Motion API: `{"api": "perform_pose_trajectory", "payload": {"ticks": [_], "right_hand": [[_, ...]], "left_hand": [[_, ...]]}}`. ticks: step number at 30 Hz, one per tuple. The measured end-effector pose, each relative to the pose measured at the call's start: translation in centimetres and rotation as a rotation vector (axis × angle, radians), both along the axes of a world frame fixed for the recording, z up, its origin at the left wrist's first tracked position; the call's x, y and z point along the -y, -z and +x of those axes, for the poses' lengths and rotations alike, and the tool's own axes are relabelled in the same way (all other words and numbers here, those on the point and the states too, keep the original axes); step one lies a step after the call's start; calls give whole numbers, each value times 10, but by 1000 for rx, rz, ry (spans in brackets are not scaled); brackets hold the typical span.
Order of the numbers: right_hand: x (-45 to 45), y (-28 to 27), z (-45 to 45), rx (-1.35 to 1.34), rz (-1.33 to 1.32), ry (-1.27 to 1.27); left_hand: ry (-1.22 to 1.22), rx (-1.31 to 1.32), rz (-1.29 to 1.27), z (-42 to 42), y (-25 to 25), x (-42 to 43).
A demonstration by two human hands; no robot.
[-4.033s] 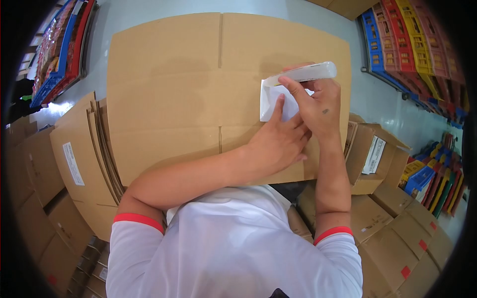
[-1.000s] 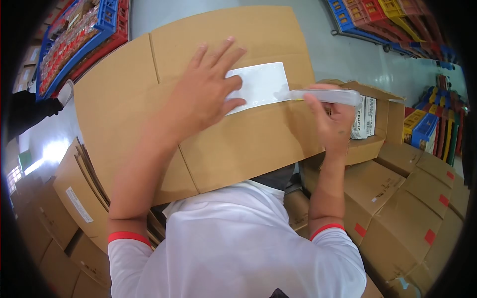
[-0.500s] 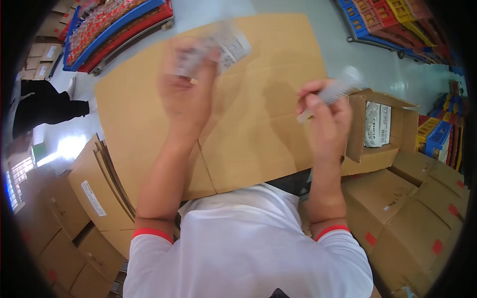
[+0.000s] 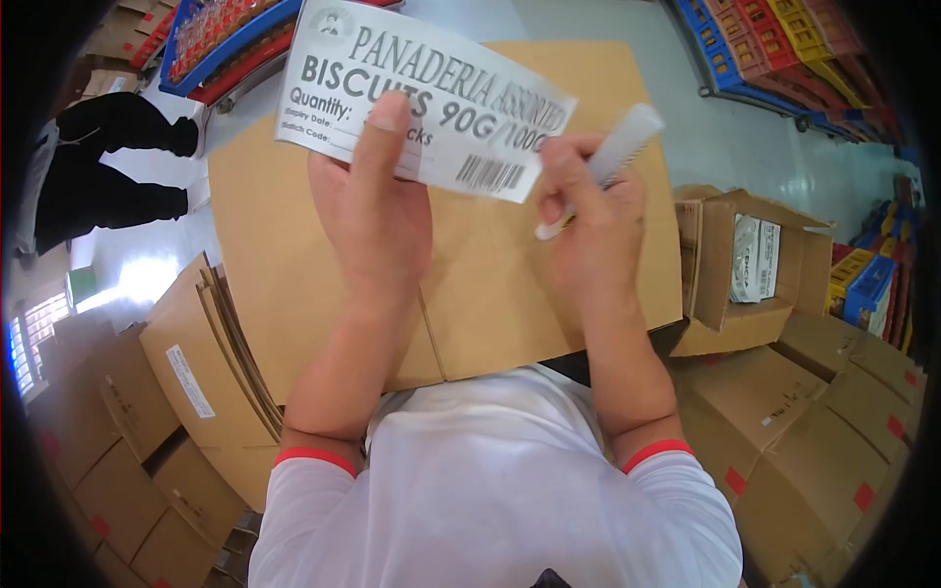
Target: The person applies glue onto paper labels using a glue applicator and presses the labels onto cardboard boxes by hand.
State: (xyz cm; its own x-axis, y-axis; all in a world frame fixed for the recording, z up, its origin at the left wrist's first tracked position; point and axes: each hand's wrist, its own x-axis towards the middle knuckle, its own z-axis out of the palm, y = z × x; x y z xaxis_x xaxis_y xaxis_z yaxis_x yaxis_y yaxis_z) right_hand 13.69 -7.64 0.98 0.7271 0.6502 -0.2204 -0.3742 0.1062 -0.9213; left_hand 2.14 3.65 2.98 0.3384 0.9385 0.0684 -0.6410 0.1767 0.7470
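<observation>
My left hand (image 4: pixel 377 196) grips a white printed label (image 4: pixel 451 118) with its thumb on the front, held up above a flat cardboard sheet (image 4: pixel 490 284). Large text on the label reads "PANADERIA" and "BISCUITS", with a barcode near its lower right corner. My right hand (image 4: pixel 593 211) is closed around a translucent white, elongated tool (image 4: pixel 625 142), which points down to the left. The fingertips of that hand meet the label's right edge. What the tool is cannot be made out.
An open carton (image 4: pixel 720 265) with printed labels (image 4: pixel 755 260) stands at right, above closed cartons (image 4: pixel 814 431). Folded cardboard (image 4: pixel 186 343) leans at left. Crates (image 4: pixel 765 49) stand upper right, a blue tray of packets (image 4: pixel 221 49) upper left. Another person's dark-clothed legs (image 4: pixel 118 147) show at left.
The label has left the cardboard in my left hand and now faces me with its printed side. My right hand, still holding the tool, has moved left to the label's edge.
</observation>
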Motion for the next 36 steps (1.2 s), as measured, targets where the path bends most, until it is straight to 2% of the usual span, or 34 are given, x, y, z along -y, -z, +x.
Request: {"api": "perform_pose_trajectory", "payload": {"ticks": [1, 2, 3, 4, 5, 6, 7, 8, 9, 10, 12, 15, 18, 36], "right_hand": [[5, -1, 7, -4, -10, -2], [12, -2, 21, 130, -37, 2], [21, -3, 35, 265, -62, 5], [29, -6, 48, 263, -68, 0], [38, -9, 60, 377, -201, -31], [45, -10, 71, 492, -334, -62], [51, -9, 81, 490, -340, -64], [56, -9, 89, 534, -468, -99], [59, -8, 95, 577, -595, -134], [60, -6, 99, 578, -601, -134], [63, 2, 105, 642, -690, -188], [64, 16, 114, 655, -705, -223], [63, 30, 119, 697, -746, -247], [60, 41, 118, 790, -761, -254]], "left_hand": [[48, 15, -33, -4, 0, -2], [46, 11, -43, -12, 4, -8], [157, -66, -63, -22, 9, -17], [268, -142, -81, -28, 16, -24], [294, -259, -91, -28, 27, -30], [293, -260, -97, -28, 33, -25], [374, -486, -10, -26, 36, -18], [455, -710, 79, -24, 41, -11], [438, -750, 231, -21, 49, -6], [442, -748, 227, -20, 59, -3], [249, -942, 751, -14, 74, -1], [202, -1060, 879, -7, 79, -3], [173, -1125, 998, -4, 86, -5], [194, -1230, 1117, -5, 91, -5]]}}
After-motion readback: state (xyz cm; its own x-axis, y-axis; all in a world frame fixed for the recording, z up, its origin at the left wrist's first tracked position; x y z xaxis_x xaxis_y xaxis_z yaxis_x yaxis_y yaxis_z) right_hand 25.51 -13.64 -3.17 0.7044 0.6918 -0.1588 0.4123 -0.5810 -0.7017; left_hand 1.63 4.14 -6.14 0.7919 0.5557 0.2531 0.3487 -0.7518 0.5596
